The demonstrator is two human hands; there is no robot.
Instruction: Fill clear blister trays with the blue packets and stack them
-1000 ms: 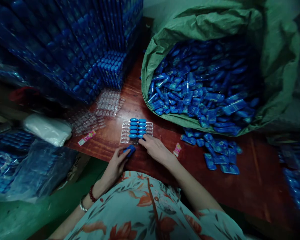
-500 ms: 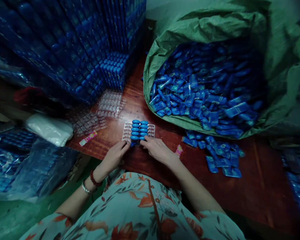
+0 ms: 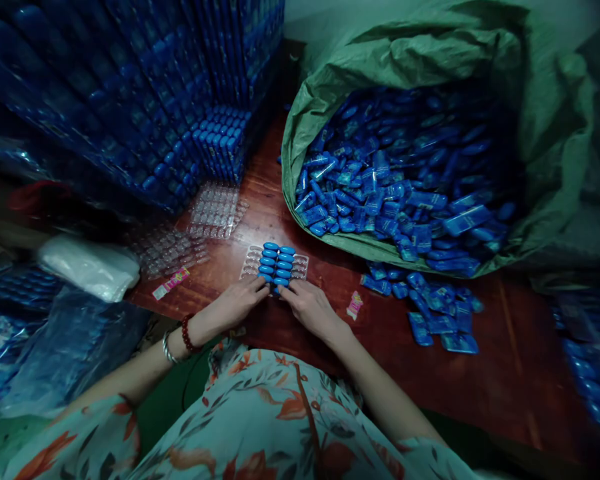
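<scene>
Resting the left hand and the right hand at the near edge of a clear blister tray, set on the reddish-brown tabletop just in front of the body. Filled down the middle with two side-by-side columns of blue oblong pieces — showing clear cells to either side. Touching the near end of the left column with the left fingers, bent and close together; meeting the near end of the right column with the right fingers, curled likewise. Impossible to tell, at this size, whether gripping a piece or only pressing on it, or how far open between thumb and fingertips.

Surrounded, to the left, by clear blister sheets, a pink strip and a white plastic bundle; backed by tall stacks of blue-filled trays. To the right, faced with an open green sack full of small blue packets — with a loose pile of the same outside its mouth and a pink wrapper between pile and right hand.
</scene>
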